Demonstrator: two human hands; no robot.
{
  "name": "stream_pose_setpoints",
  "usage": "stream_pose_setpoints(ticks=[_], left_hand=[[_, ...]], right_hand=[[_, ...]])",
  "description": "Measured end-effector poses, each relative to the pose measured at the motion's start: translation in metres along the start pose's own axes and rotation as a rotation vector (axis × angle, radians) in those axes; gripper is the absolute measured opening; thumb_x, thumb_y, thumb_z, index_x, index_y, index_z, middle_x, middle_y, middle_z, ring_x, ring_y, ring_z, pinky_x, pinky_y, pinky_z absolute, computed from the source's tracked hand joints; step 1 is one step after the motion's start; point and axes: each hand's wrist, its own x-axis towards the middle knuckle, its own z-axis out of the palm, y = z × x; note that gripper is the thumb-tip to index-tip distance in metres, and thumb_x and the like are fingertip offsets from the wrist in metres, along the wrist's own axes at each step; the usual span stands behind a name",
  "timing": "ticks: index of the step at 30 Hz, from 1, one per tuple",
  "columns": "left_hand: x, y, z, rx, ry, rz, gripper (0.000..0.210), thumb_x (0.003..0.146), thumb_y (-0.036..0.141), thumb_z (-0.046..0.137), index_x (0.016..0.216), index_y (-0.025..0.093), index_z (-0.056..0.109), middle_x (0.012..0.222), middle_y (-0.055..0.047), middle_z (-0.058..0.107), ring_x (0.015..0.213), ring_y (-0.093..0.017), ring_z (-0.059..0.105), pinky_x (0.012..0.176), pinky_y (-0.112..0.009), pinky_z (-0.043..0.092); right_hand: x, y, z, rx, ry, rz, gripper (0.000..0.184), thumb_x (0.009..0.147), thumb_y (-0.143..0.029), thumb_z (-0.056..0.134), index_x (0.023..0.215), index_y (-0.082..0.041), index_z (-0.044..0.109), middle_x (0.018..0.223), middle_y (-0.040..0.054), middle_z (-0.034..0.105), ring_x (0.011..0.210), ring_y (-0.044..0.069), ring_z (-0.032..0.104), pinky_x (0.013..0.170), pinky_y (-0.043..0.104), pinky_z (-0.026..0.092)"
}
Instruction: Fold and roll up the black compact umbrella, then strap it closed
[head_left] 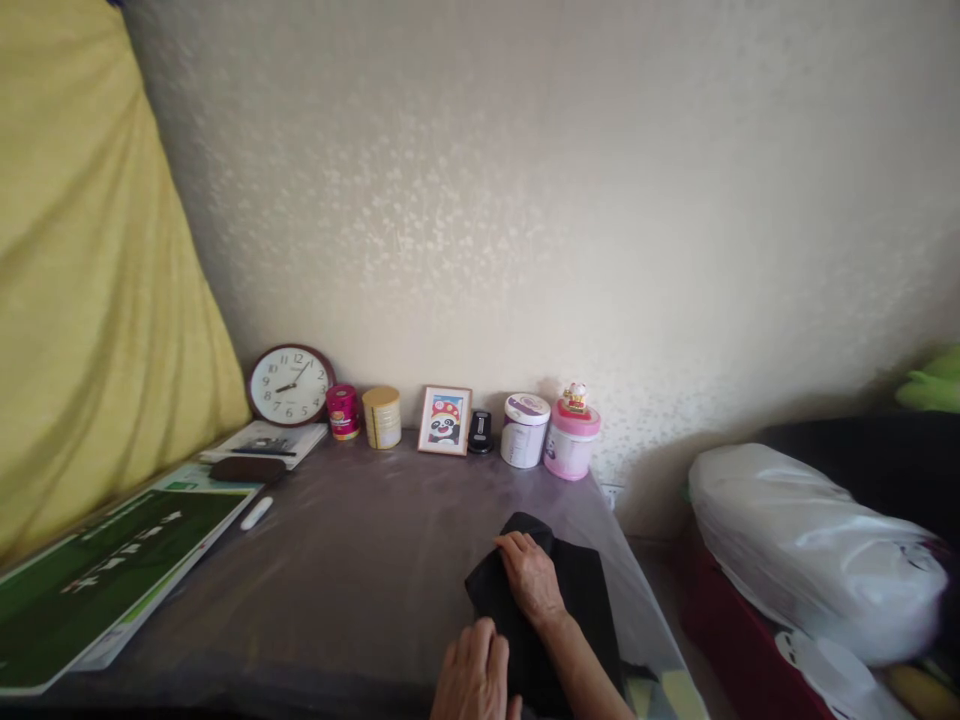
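Note:
A black cloth (585,590) lies partly folded near the right front of the table, its far edge bent over. My right hand (534,578) rests on its upper part, with the fingers curled together at a folded edge. Nearer to me, my left hand (474,672) is closed at the cloth's left side, knuckles up. The fingertips of the left hand are hidden, and its wrist is out of the picture. My right forearm crosses over part of the cloth.
Along the wall stand a clock (292,384), a red can (343,412), a yellow tin (382,418), a picture frame (445,420), a black stapler-like object (481,431) and two tubs (523,435). A green board (120,570) lies left; a white bag (810,550) sits beyond the table's right edge.

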Motion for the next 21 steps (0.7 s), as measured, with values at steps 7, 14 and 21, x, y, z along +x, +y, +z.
stream_pose_setpoints(ticks=[7,14,21], left_hand=[[0.024,0.0,-0.01,0.192,0.233,0.385,0.056,0.073,0.035,0.053,0.124,0.017,0.043,0.137,-0.012,0.041,0.124,-0.03,0.039,0.094,-0.043,0.042],[0.008,-0.024,0.016,0.179,0.119,0.307,0.065,0.069,0.035,0.055,0.128,0.012,0.04,0.112,-0.015,0.062,0.11,-0.03,0.054,0.09,-0.043,0.046],[0.008,-0.016,0.04,0.13,0.123,0.238,0.058,0.073,0.021,0.053,0.129,0.017,0.04,0.138,-0.013,0.04,0.123,-0.029,0.042,0.093,-0.038,0.046]], right_hand=[[0.0,0.002,0.001,0.03,-0.012,-0.019,0.019,0.089,-0.017,0.044,0.092,-0.024,0.061,0.084,-0.0011,0.067,0.079,0.015,0.058,0.071,0.024,0.042],[-0.001,-0.001,0.002,0.109,0.022,0.007,0.017,0.089,-0.021,0.046,0.087,-0.023,0.063,0.082,-0.0005,0.068,0.08,0.015,0.057,0.074,0.025,0.04],[0.0,0.0,0.001,0.151,0.012,0.01,0.021,0.089,-0.021,0.047,0.076,-0.021,0.064,0.08,0.0001,0.068,0.084,0.015,0.057,0.081,0.028,0.036]])
